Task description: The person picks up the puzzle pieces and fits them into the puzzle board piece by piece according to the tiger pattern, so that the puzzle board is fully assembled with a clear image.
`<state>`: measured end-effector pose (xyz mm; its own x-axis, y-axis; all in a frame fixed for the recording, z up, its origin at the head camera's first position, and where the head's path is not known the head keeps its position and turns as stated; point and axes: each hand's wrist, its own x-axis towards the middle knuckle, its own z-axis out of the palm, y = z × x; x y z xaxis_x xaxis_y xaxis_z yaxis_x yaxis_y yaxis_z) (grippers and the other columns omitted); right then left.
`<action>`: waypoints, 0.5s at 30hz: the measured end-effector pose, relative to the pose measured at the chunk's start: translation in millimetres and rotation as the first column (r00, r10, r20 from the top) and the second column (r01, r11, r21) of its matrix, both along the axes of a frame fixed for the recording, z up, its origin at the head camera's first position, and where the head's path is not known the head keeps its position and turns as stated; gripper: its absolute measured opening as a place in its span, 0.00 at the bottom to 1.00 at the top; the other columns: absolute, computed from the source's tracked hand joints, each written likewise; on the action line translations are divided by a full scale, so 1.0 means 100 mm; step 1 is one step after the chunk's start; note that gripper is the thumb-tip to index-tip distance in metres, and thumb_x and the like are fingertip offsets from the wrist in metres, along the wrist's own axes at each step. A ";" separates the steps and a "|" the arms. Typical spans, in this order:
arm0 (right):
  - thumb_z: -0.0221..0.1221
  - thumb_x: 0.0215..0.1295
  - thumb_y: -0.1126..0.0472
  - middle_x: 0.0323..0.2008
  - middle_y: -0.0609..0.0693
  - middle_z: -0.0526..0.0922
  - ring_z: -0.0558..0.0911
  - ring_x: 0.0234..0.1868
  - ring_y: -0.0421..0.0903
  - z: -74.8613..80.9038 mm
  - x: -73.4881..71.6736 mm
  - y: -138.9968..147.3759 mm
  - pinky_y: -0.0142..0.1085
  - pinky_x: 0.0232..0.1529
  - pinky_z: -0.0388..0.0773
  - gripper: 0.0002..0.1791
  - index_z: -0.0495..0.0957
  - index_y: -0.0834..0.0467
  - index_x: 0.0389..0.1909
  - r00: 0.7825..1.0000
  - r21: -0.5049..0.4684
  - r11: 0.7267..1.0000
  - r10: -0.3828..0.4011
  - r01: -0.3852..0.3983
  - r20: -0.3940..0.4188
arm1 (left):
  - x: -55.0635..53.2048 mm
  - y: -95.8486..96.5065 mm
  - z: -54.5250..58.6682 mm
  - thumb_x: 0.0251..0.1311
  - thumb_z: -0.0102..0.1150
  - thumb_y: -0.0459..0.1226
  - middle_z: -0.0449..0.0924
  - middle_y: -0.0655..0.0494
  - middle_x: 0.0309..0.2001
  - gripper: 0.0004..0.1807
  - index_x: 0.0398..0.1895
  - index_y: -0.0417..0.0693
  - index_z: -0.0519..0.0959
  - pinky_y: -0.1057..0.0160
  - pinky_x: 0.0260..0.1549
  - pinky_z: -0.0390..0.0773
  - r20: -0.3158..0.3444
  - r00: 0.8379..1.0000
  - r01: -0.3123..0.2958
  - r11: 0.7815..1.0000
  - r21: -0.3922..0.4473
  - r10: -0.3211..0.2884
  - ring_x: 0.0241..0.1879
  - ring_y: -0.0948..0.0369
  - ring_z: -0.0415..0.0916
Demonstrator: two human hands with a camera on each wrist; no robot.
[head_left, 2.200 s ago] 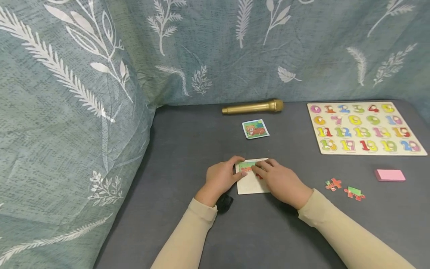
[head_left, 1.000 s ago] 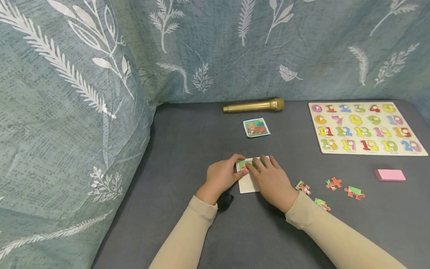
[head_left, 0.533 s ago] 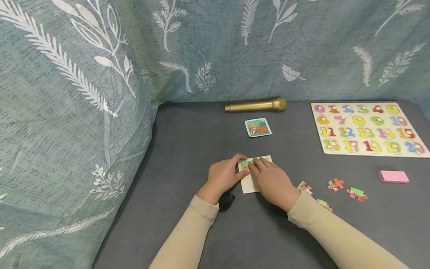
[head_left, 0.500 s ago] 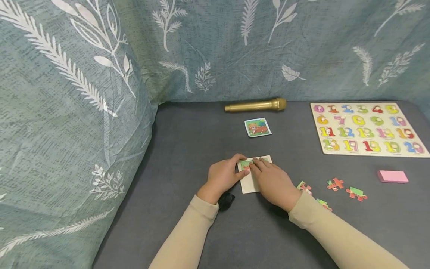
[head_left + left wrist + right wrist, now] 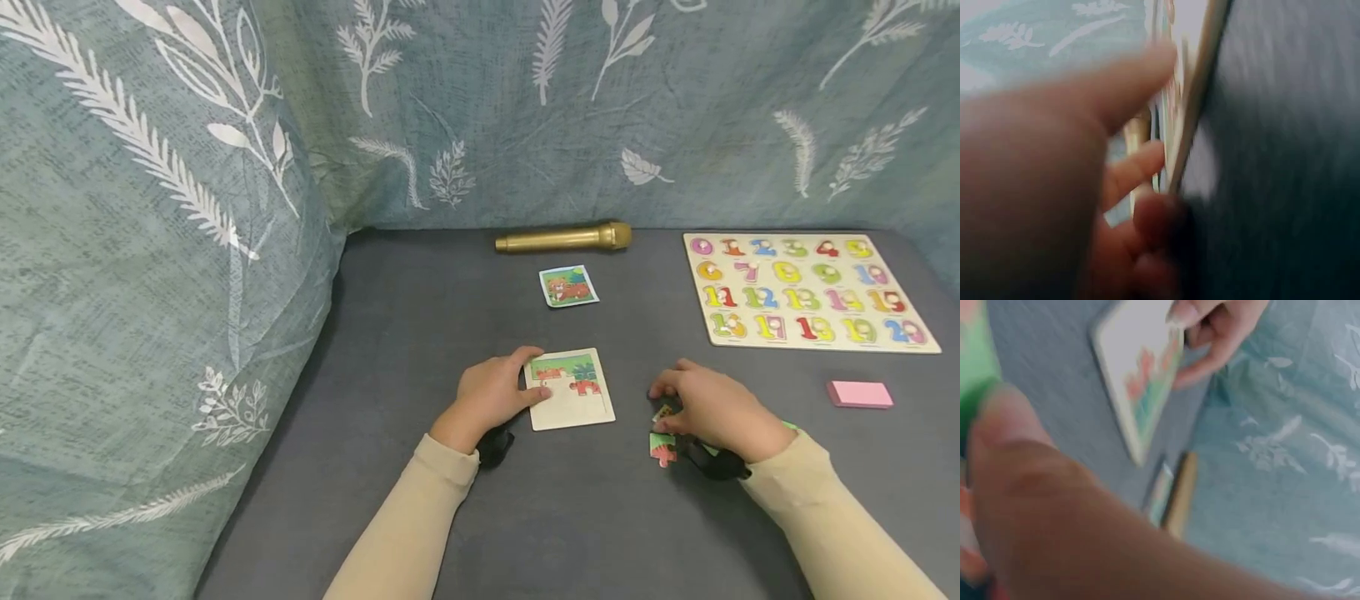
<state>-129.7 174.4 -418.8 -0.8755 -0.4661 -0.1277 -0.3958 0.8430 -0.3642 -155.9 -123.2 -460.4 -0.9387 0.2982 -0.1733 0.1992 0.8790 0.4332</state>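
My left hand [image 5: 491,390] grips the left side of a small puzzle board [image 5: 573,412], its thumb on the face and the index finger at the far edge. Along the board's top lie joined green and red puzzle pieces [image 5: 573,367]; its lower part is bare cream. To the right, my right hand [image 5: 712,408] pinches a small puzzle piece [image 5: 662,412] between thumb and fingers. A green and red puzzle piece [image 5: 663,450] shows just below the thumb. In the right wrist view a blurred green piece [image 5: 975,356] is at the thumb tip. Other loose pieces are mostly hidden beneath the hand.
A picture card [image 5: 568,287] with an animal lies behind the board. Farther back is a gold microphone [image 5: 562,239]. A wooden number board [image 5: 810,292] sits at the far right, with a pink block [image 5: 860,394] in front. Patterned curtain [image 5: 487,108] borders the table.
My right hand has left the board and moved right to the loose pieces, pinching one. The joined pieces it had covered now show. My left hand keeps its hold on the board.
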 end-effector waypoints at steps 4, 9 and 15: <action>0.80 0.53 0.63 0.32 0.45 0.77 0.75 0.32 0.41 -0.11 0.01 0.09 0.40 0.35 0.76 0.18 0.81 0.58 0.39 0.990 -0.162 0.987 0.002 0.021 0.142 | 0.00 -0.07 0.02 0.58 0.76 0.58 0.86 0.49 0.51 0.49 0.80 0.55 0.67 0.52 0.39 0.80 0.028 0.999 0.028 1.000 0.005 -0.028 0.45 0.52 0.83; 0.74 0.56 0.71 0.28 0.42 0.80 0.78 0.29 0.40 -0.12 -0.06 0.12 0.35 0.32 0.76 0.11 0.83 0.57 0.36 0.974 -0.277 0.960 0.014 0.050 0.225 | -0.03 -0.08 0.02 0.58 0.78 0.52 0.75 0.56 0.28 0.50 0.80 0.48 0.65 0.59 0.27 0.70 0.048 0.998 0.039 0.996 0.078 -0.043 0.27 0.58 0.71; 0.69 0.65 0.72 0.28 0.47 0.85 0.83 0.28 0.44 -0.07 -0.19 0.02 0.36 0.31 0.81 0.05 0.85 0.63 0.39 0.960 -0.464 0.874 -0.011 0.146 0.281 | -0.08 -0.02 -0.01 0.60 0.78 0.46 0.74 0.62 0.30 0.45 0.79 0.46 0.67 0.63 0.27 0.67 0.023 0.998 0.046 0.986 0.158 -0.050 0.25 0.63 0.68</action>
